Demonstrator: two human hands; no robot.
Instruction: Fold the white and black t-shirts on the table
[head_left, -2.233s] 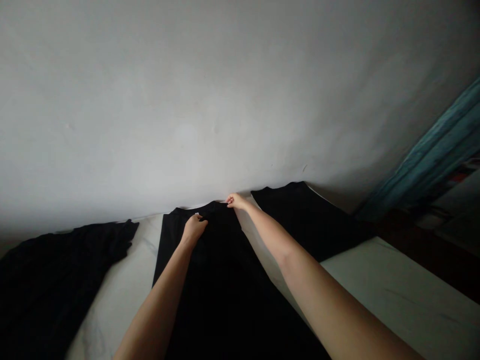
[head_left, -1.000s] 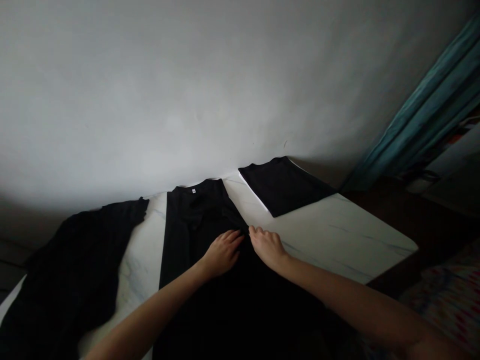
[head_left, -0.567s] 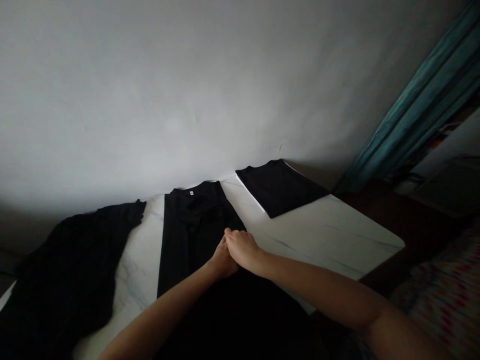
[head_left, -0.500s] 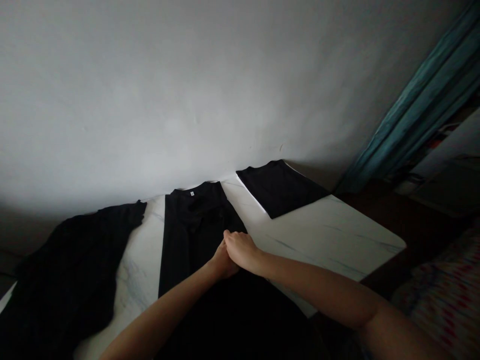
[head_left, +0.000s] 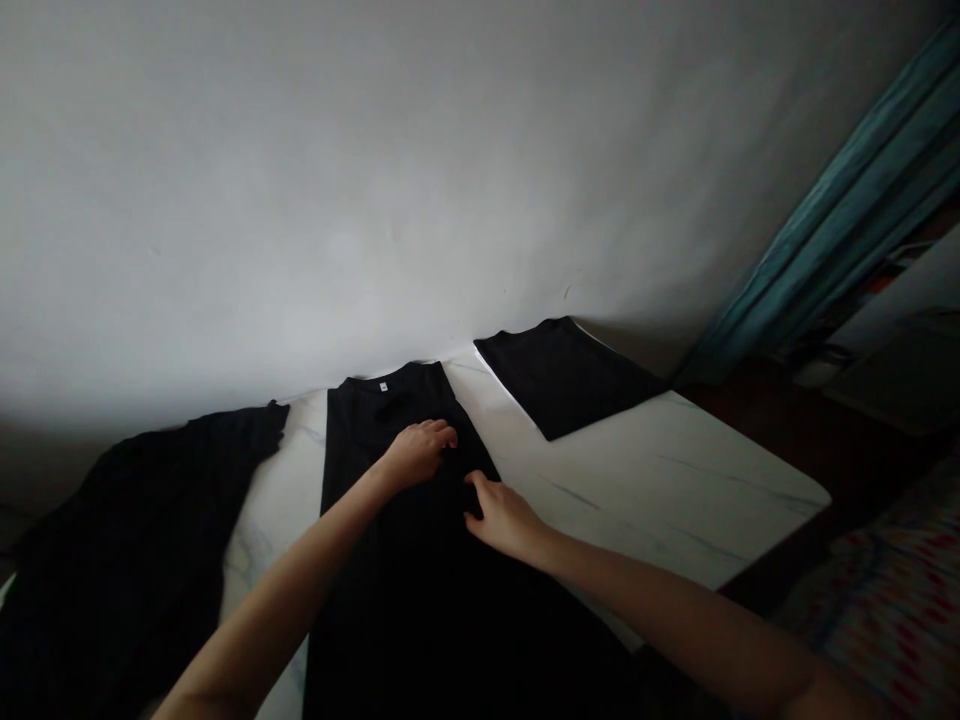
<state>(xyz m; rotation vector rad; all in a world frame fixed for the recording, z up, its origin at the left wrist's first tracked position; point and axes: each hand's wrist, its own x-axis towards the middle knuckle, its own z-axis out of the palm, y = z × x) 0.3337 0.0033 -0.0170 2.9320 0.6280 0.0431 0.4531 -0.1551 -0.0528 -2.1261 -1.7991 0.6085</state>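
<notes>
A long black shirt (head_left: 397, 560), narrowed by folding and with a small white label (head_left: 383, 386) at its neck, lies on a white marbled table (head_left: 637, 470). Over its upper half is my left hand (head_left: 420, 450), with fingers loosely bent and nothing visible in its grasp. My right hand (head_left: 504, 515) is lower, beside the shirt's right edge. Its thumb and forefinger stand apart with dark cloth behind the gap. The two hands are separate. The cloth is so dark that its folds and any fingertip contact are hard to make out.
To the right, a neatly folded black garment (head_left: 566, 378) lies against the wall (head_left: 375, 200). A loose, rumpled black garment (head_left: 142, 540) covers the table's left end. A teal curtain (head_left: 810, 230) hangs at far right, above patterned fabric (head_left: 900, 600) at the lower right.
My hands were together over the shirt and have come apart. The left hand has moved up and slightly left; the right has shifted a little right and down.
</notes>
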